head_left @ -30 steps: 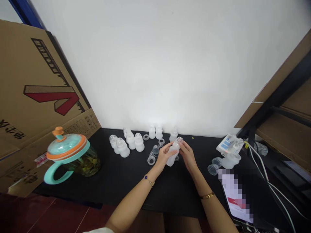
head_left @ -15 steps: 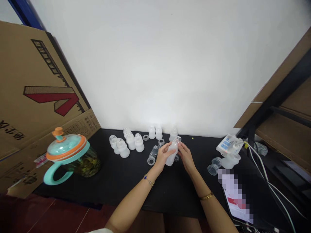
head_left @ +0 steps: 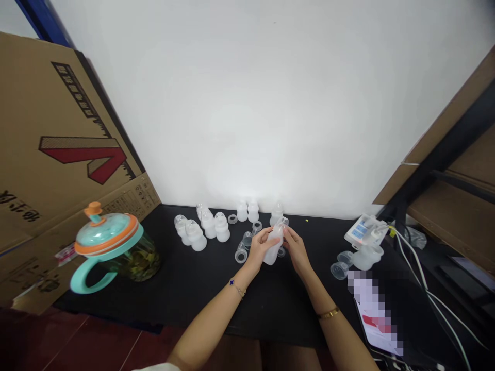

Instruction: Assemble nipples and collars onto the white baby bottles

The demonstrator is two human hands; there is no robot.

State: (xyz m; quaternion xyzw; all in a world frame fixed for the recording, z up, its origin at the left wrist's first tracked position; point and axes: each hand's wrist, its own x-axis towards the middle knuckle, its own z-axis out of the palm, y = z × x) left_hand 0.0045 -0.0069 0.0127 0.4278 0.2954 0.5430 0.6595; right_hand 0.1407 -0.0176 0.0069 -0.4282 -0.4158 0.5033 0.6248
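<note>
A translucent white baby bottle is tilted between my hands, its clear top leaning to the upper right. My left hand wraps round the bottle's body. At the top end, the fingers of my right hand close on the clear cap or collar; exactly what they pinch is partly hidden. Loose collar rings and clear caps lie just left of my hands, and another ring shows partly behind the bottle. Behind my hands stands another bottle.
Several capped bottles stand left of centre on the black table; two more are by the wall. A teal-lidded jug is at left. On the right are an open bottle, clear caps, a white box, cables and a phone.
Both hands keep their hold on the bottle with hardly any movement. The whole view has shifted very slightly.
</note>
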